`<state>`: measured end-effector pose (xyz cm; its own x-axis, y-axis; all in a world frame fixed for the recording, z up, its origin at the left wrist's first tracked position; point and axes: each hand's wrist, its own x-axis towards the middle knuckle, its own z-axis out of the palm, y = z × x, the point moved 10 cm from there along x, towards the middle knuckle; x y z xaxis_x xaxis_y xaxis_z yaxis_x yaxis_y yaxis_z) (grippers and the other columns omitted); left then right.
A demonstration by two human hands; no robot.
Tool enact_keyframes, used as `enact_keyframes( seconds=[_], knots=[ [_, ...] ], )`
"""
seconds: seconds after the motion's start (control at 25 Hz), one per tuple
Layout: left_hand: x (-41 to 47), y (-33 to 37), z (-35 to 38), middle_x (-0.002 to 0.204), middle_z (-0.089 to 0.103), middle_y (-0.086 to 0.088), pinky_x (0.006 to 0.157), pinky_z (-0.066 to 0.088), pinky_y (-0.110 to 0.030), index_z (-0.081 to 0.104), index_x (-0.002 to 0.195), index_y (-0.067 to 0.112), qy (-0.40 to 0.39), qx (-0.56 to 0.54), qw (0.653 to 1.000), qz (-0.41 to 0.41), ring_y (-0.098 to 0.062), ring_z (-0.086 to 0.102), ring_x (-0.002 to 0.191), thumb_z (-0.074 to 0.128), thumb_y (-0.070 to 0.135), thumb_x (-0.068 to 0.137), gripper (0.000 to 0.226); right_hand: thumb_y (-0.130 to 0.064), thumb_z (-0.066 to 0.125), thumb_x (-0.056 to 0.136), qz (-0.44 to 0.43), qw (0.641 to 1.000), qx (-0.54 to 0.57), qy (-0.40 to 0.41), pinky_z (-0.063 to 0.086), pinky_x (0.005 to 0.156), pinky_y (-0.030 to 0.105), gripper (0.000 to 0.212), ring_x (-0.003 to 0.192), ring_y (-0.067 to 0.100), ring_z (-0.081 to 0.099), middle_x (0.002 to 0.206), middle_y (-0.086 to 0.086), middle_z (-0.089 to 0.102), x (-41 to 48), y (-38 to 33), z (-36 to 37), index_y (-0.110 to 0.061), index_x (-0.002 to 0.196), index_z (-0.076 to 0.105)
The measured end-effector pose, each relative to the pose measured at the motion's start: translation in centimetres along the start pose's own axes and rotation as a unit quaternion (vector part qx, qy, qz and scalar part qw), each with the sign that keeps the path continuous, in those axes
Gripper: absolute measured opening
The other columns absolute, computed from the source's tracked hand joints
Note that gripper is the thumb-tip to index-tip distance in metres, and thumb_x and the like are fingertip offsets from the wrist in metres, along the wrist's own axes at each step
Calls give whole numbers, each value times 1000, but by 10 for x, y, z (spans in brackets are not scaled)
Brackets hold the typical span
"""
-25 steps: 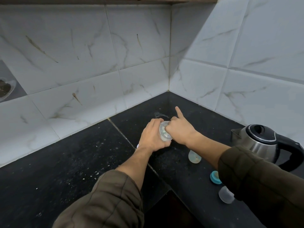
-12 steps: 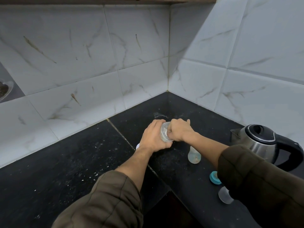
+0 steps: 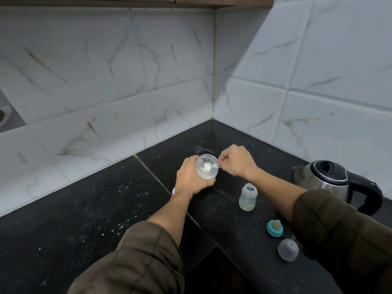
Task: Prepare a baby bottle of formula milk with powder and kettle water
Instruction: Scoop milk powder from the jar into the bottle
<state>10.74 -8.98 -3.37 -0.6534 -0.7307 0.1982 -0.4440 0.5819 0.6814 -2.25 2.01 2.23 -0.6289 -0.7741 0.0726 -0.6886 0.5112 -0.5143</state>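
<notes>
My left hand (image 3: 192,177) grips a clear plastic powder jar (image 3: 206,169), tilted with its open mouth toward me. My right hand (image 3: 237,161) pinches the handle of a small scoop (image 3: 209,166) whose bowl, heaped with white powder, sits in the jar's mouth. The open baby bottle (image 3: 247,196) stands upright on the black counter, to the right of the jar and below my right forearm. Its teal ring with the teat (image 3: 275,228) and its clear cap (image 3: 287,249) lie nearer to me. A steel kettle (image 3: 326,180) with a black lid and handle stands at the right.
Tiled walls meet in a corner behind the black counter (image 3: 84,209). A white lid edge (image 3: 173,190) shows under my left wrist. The counter's front edge forms an inner corner near my elbows.
My right hand has drawn back from the jar's mouth and now lifts the scoop with powder out; a second ago it pointed a finger over the jar. The jar has tilted toward me.
</notes>
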Motion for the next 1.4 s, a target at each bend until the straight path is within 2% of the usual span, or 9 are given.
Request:
enact_keyframes(
  seconds=[0.08,0.16,0.24,0.4,0.64,0.96,1.08,1.28,1.4],
  knots=[
    [0,2,-1,124,57,10,99,50,-34,54,130,29,7,-5,1000,-1,-11,57,110,93,47,53,88,-13,66,92,-46,999,-4,22,54,101,38,20,80,13,70,88,-7,78,-4,-5,-2,-24,86,82],
    [0,2,-2,122,58,10,98,51,-35,55,129,29,11,-10,1000,-5,-10,57,109,94,47,53,88,-17,67,95,-90,994,-43,47,30,121,44,16,81,13,69,87,-7,78,-8,-9,-5,-24,96,82],
    [0,2,-2,121,58,10,98,52,-36,55,128,30,7,-11,1000,-5,-10,57,108,94,47,52,87,-20,66,97,-115,988,-89,44,17,127,49,16,86,13,69,92,-7,79,-11,-13,-3,-26,101,81],
    [-2,1,-1,118,60,11,97,54,-38,56,125,30,8,-18,1000,-13,-10,59,107,94,49,51,86,-25,64,100,-146,982,-109,49,15,127,45,19,107,15,68,113,-7,77,-20,-19,-6,-25,111,79],
    [-3,2,-1,117,60,12,96,56,-38,57,125,31,2,-19,1000,-17,-10,60,106,94,49,49,87,-27,63,101,-166,976,-126,57,12,127,43,21,113,14,67,116,-7,77,-26,-16,-6,-27,115,79],
    [-7,4,4,117,61,12,95,56,-37,58,124,30,-9,-18,1000,-14,-9,60,104,94,47,49,85,-27,64,100,-168,974,-146,52,11,127,44,20,110,15,67,114,-8,77,-28,-14,-3,-29,113,79],
    [-6,5,3,116,61,12,95,56,-37,58,123,30,-11,-17,1000,-18,-9,61,103,94,47,48,85,-28,65,100,-150,980,-120,59,14,127,45,20,109,14,68,114,-7,78,-26,-8,-4,-28,114,79],
    [-8,1,7,113,61,13,94,57,-39,57,122,31,-20,-15,999,-24,-11,61,103,94,47,47,86,-27,69,98,-111,991,-48,59,16,128,50,16,93,12,70,106,-8,79,-21,2,-7,-27,109,81],
    [-9,1,10,111,61,13,93,57,-38,57,119,32,-25,-16,999,-23,-10,62,101,94,47,47,83,-27,66,100,-137,986,-84,44,14,128,49,19,102,13,70,113,-7,78,-27,-3,-5,-25,112,80]
  ],
)
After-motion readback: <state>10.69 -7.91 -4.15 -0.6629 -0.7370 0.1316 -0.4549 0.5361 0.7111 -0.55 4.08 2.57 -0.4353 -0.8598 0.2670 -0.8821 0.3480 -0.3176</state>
